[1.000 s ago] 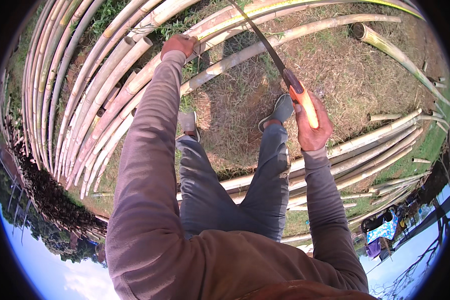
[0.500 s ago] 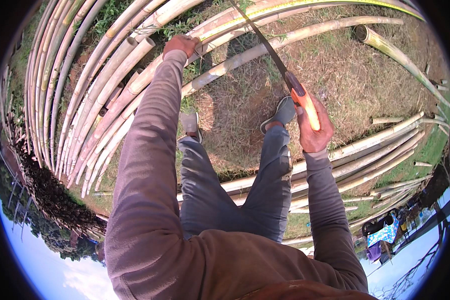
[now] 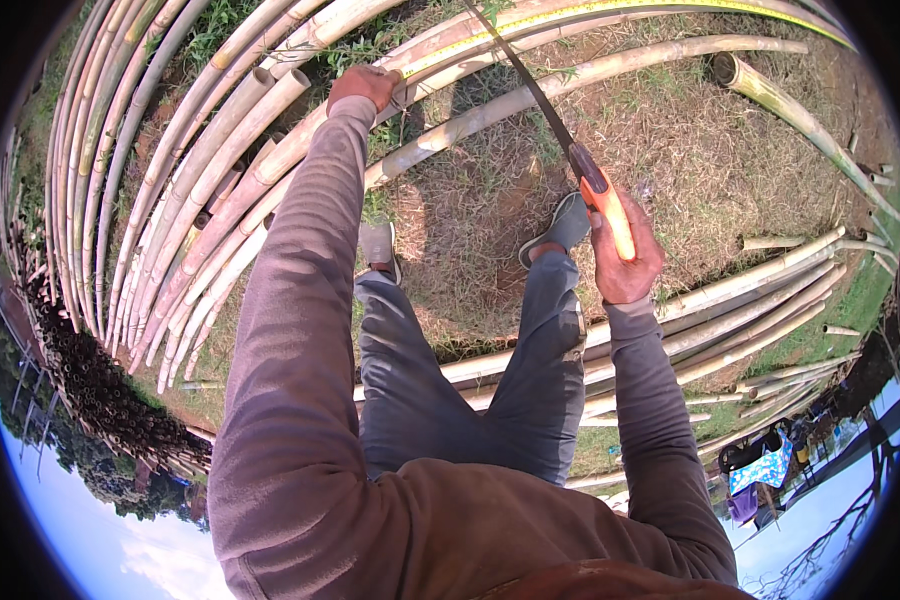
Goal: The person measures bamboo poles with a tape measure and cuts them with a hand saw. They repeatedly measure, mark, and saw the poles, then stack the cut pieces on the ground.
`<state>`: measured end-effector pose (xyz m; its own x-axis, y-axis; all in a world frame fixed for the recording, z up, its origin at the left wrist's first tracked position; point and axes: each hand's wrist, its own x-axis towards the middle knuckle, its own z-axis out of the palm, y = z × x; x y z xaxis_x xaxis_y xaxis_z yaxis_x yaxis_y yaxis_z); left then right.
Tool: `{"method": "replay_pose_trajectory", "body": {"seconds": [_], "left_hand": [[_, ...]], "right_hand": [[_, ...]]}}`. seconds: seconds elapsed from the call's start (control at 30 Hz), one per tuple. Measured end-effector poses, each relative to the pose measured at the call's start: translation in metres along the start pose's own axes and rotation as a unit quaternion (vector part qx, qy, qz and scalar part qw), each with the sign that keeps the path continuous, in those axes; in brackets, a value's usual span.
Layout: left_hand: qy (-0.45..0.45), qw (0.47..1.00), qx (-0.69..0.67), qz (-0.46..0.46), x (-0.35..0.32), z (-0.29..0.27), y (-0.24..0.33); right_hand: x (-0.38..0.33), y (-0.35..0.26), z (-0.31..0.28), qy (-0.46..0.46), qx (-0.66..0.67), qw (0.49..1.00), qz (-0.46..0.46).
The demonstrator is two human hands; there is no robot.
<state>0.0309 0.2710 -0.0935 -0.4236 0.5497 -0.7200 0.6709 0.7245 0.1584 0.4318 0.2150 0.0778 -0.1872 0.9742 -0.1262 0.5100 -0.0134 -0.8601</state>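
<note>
My left hand is closed at the end of a yellow tape measure, on top of a long bamboo pole. From there the tape runs along the pole toward the far right. In my right hand is a handsaw with an orange and dark handle, my fingers wrapped round the grip. Its narrow dark blade slants up and left, and its far part passes over the pole and tape in view. I cannot tell whether the blade touches them.
Many bamboo poles lie side by side at the left. Another group lies behind my legs, and a thick greenish pole rests at the far right. My shoes stand on dry grass. A blue patterned cloth shows at lower right.
Almost nothing differs. The saw and my right hand have shifted very slightly; my left hand stays at the tape's end.
</note>
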Motion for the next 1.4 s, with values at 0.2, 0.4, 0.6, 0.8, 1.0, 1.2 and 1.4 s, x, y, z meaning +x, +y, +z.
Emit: {"method": "replay_pose_trajectory", "body": {"seconds": [0.2, 0.4, 0.6, 0.8, 1.0, 1.2, 1.4], "left_hand": [[0.031, 0.999, -0.008, 0.015, -0.004, 0.0, 0.0], [0.025, 1.0, -0.016, 0.004, -0.01, -0.001, 0.005], [0.012, 1.0, -0.007, -0.002, -0.004, 0.005, -0.001], [0.027, 0.999, -0.022, -0.009, -0.006, 0.008, -0.001], [0.04, 0.999, -0.035, -0.011, -0.005, 0.012, -0.006], [0.058, 0.997, -0.047, 0.026, -0.015, 0.018, -0.006], [-0.041, 0.98, -0.146, 0.128, -0.123, 0.031, 0.067]], "right_hand": [[-0.003, 0.001, 0.001, 0.01, -0.025, 1.0, -0.007], [0.0, 0.0, 0.005, 0.003, -0.017, 1.0, 0.011], [-0.002, -0.007, 0.003, -0.002, -0.01, 1.0, 0.015], [0.004, -0.013, 0.006, -0.013, 0.004, 0.999, 0.043], [0.005, -0.017, 0.007, -0.003, -0.004, 1.0, 0.008], [0.011, -0.035, -0.007, 0.059, 0.086, 0.987, 0.123], [-0.019, -0.095, -0.08, 0.303, 0.05, 0.946, 0.102]]}}
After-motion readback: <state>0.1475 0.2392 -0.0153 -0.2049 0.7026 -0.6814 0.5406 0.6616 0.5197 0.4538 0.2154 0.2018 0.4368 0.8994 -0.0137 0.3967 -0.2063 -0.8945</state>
